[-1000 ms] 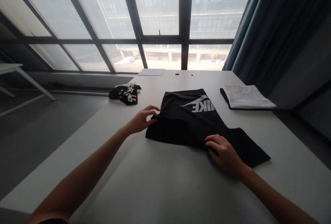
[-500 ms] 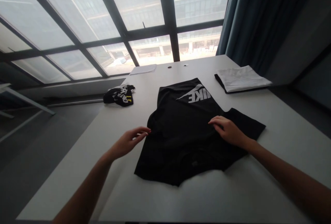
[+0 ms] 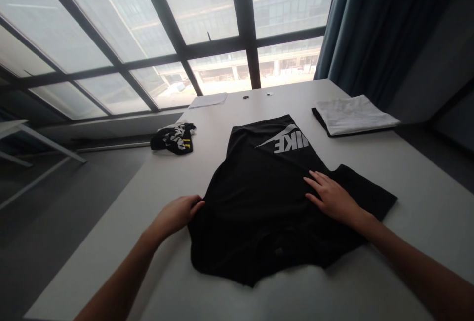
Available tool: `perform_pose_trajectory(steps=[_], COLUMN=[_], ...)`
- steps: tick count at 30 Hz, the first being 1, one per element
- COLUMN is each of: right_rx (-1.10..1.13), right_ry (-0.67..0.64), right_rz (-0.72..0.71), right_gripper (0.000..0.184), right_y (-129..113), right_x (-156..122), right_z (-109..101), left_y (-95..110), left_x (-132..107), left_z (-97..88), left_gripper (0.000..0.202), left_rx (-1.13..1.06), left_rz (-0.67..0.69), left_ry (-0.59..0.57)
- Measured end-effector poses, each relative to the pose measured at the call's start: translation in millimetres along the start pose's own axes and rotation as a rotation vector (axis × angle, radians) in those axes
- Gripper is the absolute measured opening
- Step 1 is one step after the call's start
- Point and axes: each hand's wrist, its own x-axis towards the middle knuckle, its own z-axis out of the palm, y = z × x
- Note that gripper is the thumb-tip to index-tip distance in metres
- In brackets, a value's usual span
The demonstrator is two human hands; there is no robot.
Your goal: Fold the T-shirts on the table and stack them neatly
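Our left hand (image 3: 179, 215) is narrow, with thumb and forefinger closed on the left edge of the black shirt (image 3: 248, 187). Our right hand (image 3: 333, 197) is wide, palm down, its fingers spread over the cloth near the right sleeve (image 3: 365, 195). We judge that the right hand presses lightly so that the fabric does not slide, while the left one controls the edge. The shirt lies flat on the white table (image 3: 281, 296) in front of us, its neck side toward us, perhaps because both sides are then easy to reach.

At the far end of the shirt we read NIKE in white letters (image 3: 289, 142), upside down for us, beside a white swoosh (image 3: 279, 135). The print runs to the right edge, so the last letter seems cut. A small neck label (image 3: 279, 252) is too dark for reading.

Well apart, at right, lies a folded white cloth (image 3: 355, 113) with a dark layer below. At left sits a crumpled black bundle (image 3: 172, 139); its white and yellow marks we cannot read.
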Motion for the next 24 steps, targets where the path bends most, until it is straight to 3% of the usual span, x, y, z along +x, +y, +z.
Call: perform_pose_trajectory(steps=[2, 3, 6, 9, 14, 19, 24], right_rx=[-0.015, -0.021, -0.03, -0.025, -0.018, -0.019, -0.008], right_ry=[-0.007, -0.006, 0.011, 0.031, 0.046, 0.034, 0.054], right_rz=[0.008, 0.014, 0.031, 0.03, 0.016, 0.014, 0.017], right_gripper=[0.048, 0.046, 0.041, 0.038, 0.038, 0.039, 0.04], right_y=[-4.8, -6.4, -7.9, -7.1, -7.7, -5.9, -0.6], right_x=[0.9, 1.5, 3.1, 3.3, 1.3, 0.4, -0.2], right_z=[-5.5, -7.7, -10.2, -9.2, -9.4, -8.8, -3.5], left_y=[-17.3, -23.4, -27.6, -12.3, 18.7, 31.5, 47.4], left_x=[13.8, 25.5, 79.5, 149.1, 243.6, 285.2, 294.3], left_z=[-14.2, -19.3, -26.3, -24.9, -18.4, -15.5, -11.4], left_gripper=[0.039, 0.041, 0.039, 0.033, 0.04, 0.053, 0.046], left_rx=[-0.112, -0.148, -0.143, -0.237, -0.261, -0.334, -0.531], left_rz=[-0.038, -0.043, -0.081, -0.188, -0.299, -0.37, -0.184], left_ry=[-0.092, -0.074, 0.192, 0.32, 0.377, 0.406, 0.379])
